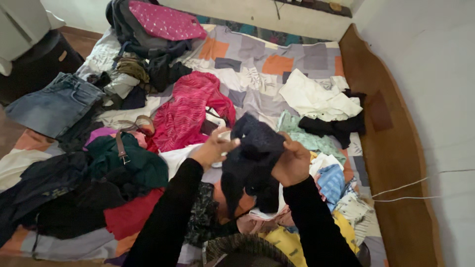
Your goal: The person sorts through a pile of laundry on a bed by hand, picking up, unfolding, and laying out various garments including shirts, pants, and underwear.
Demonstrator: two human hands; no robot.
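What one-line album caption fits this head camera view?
Both hands, left and right, hold up a dark garment over a bed strewn with clothes.

This is a bedroom in a home. A bed with a patchwork bedsheet (277, 62) of grey, orange and white squares fills the view, its wooden bed frame (391, 143) running along a plain white wall (435, 74) on the right edge. Loose clothes cover the sheet, among them folded blue jeans (54, 104) near the left edge and a pink garment (190, 111) at the middle.
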